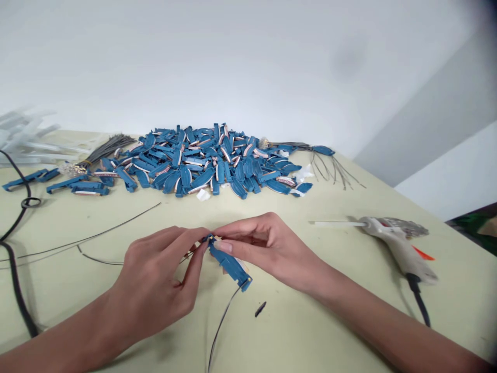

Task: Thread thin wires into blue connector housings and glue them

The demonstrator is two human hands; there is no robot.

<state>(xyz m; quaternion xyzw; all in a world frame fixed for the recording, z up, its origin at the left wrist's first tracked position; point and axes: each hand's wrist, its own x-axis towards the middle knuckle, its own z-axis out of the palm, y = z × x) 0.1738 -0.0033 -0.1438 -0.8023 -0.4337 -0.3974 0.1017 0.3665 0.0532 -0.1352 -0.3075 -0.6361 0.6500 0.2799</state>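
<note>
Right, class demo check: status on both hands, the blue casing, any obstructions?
Right hand gripping blue plastic casing; left hand pinching at its far end. Thin wire trailing from near end. Black scrap nearby, touching neither hand.

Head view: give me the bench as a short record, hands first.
Left hand: fingertips at blue part's upper end; exact grip unclear
Right hand: holding that blue part
Wire: trailing from the part's lower end
Pile of blue parts: back of table
Glue gun: lying beyond right forearm
</note>
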